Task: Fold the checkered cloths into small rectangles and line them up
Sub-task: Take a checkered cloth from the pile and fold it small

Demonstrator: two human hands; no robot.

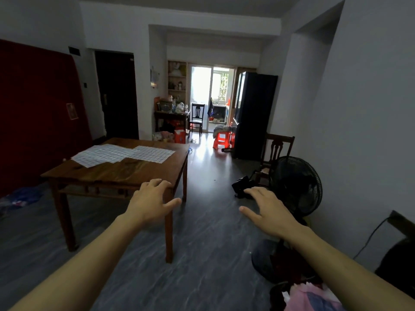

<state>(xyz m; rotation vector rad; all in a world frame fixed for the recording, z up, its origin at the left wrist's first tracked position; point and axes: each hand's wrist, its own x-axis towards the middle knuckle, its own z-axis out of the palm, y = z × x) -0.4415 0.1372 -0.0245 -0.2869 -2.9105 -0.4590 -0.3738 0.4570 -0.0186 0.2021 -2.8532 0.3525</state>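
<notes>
Several white checkered cloths lie spread flat and overlapping on the far half of a brown wooden table. My left hand is stretched forward, palm down, fingers apart, in front of the table's near right corner; it holds nothing. My right hand is also out in front, palm down, fingers spread and empty, over the floor to the right of the table. Both hands are well short of the cloths.
A black standing fan and a wooden chair stand by the right wall. A black bag lies on the grey floor. Red stools and a dark cabinet stand further back. Clothes are piled at lower right.
</notes>
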